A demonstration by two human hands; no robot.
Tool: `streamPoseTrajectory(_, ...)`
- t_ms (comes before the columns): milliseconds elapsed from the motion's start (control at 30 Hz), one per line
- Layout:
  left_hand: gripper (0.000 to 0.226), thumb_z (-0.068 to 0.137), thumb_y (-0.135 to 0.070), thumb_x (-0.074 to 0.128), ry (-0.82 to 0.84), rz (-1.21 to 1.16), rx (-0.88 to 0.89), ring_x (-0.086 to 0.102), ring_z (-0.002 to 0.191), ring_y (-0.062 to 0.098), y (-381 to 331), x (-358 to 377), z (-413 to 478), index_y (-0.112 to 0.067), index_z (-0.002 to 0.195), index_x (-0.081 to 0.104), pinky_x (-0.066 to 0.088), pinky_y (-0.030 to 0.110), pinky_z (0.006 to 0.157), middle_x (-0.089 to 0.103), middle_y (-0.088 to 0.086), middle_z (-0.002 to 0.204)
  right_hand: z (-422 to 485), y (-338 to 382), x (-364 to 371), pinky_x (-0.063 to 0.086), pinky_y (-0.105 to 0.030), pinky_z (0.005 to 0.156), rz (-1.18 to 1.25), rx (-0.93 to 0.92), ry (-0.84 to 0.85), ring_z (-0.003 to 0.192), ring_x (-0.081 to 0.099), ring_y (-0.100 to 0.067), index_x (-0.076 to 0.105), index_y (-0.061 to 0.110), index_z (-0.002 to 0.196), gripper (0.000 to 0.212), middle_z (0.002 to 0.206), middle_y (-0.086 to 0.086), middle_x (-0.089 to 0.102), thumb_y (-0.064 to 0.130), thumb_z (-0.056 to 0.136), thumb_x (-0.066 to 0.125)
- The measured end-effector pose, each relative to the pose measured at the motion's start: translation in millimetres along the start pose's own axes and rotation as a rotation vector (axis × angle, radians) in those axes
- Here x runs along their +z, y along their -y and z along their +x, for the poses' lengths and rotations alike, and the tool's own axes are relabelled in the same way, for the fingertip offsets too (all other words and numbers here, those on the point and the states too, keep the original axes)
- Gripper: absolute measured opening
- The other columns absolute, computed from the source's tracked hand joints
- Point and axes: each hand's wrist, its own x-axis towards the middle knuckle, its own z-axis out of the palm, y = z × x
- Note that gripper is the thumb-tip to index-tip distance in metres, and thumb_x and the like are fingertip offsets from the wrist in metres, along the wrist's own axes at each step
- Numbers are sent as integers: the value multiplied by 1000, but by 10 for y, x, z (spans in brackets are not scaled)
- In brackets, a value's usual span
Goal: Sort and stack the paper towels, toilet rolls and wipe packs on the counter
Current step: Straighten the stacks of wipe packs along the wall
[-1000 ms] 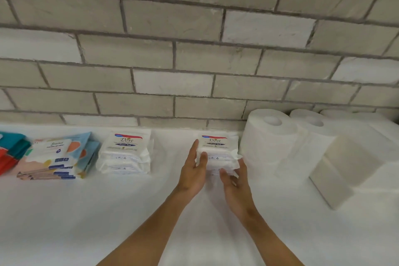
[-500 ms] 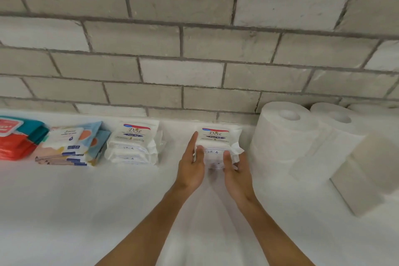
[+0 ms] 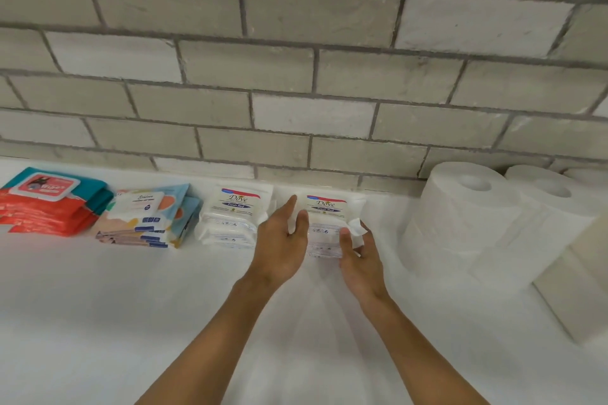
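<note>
Two hands are on the right Dove stack point(image 3: 333, 207) of wipe packs, which lies on the white worktop point(image 3: 131, 322) close to the brick wall point(image 3: 296, 76). The left hand point(image 3: 283, 246) lies flat against the stack's left end, fingers point(image 3: 291, 204) straight and together. The right hand point(image 3: 362, 260) holds the right end, thumb on the front face and fingers curled round the corner flap. Compared with half a second earlier, both hands keep their hold and the stack has moved left. Its gap to the left Dove stack point(image 3: 235, 210) is narrower, though the two are not touching, and its gap to the toilet rolls point(image 3: 460, 217) is wider. The view has also swung left, so more of the red and teal packs point(image 3: 49, 204) shows at the far left. The pastel packs point(image 3: 148, 217) beside them and the folded paper towels point(image 3: 575, 289) at right lie as before.
</note>
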Motion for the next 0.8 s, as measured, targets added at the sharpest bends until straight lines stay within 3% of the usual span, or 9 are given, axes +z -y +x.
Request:
streamPoseTrajectory(100,41,99,-21,54,-92,-69,34,54,122,9,-72,-291,28,-16,139,53,43,23,105,57,-2,138,-38,71,-17,51,-41,94,-14,23,13,111,61,-23,36,46,136,46,126,2,63,56,93,48)
streamPoseTrajectory(167,36,97,-15,57,-198,-110,51,58,116,8,-95,-536,80,-15,133,59,45,13,97,61,-4,130,-76,129,-42,47,-36,95,-75,59,16,119,57,-27,22,37,147,65,130,-3,59,62,91,45)
streamPoseTrajectory(300,32,98,-16,56,-378,-82,-13,61,86,3,56,-971,258,-15,129,61,43,-3,61,64,1,119,-150,221,-40,44,-41,98,-168,-9,-87,123,50,-32,8,38,149,83,143,-13,39,67,85,51)
streamPoseTrajectory(367,37,99,-20,55,-365,29,-63,56,98,9,188,-1089,341,-17,136,55,43,2,72,59,4,131,-135,225,-16,44,-35,93,-149,-76,-114,116,50,-25,14,38,149,79,138,-9,34,57,87,57)
streamPoseTrajectory(433,44,99,-25,53,-296,116,-124,56,116,22,324,-1133,414,-19,142,48,48,23,90,51,8,143,-70,179,26,45,-30,95,-94,-119,-73,116,48,-17,19,40,149,75,134,-3,39,50,87,61)
streamPoseTrajectory(500,49,99,-32,52,-210,165,-199,50,128,33,427,-1137,461,-22,145,41,48,44,102,43,10,150,-7,115,75,49,-40,100,-80,-134,-43,123,51,-21,25,45,146,72,134,-5,50,52,85,63)
streamPoseTrajectory(567,53,99,-36,51,-156,166,-259,46,132,33,489,-1117,498,-23,148,37,43,46,106,41,9,151,38,43,114,51,-47,98,-85,-135,-31,124,51,-24,32,45,142,65,132,-2,54,51,85,63)
streamPoseTrajectory(700,41,100,-36,49,-79,-11,-338,57,94,18,513,-1076,518,-21,137,50,47,36,85,59,8,128,94,13,122,52,-40,97,-79,-155,-39,119,55,-22,40,42,138,55,125,-2,57,41,89,65)
streamPoseTrajectory(800,33,99,-39,49,-53,-33,-319,58,83,14,569,-1085,540,-24,128,57,49,36,82,65,5,114,118,44,131,50,-7,76,-57,-167,-29,107,59,-15,45,28,137,51,117,4,59,29,91,66)
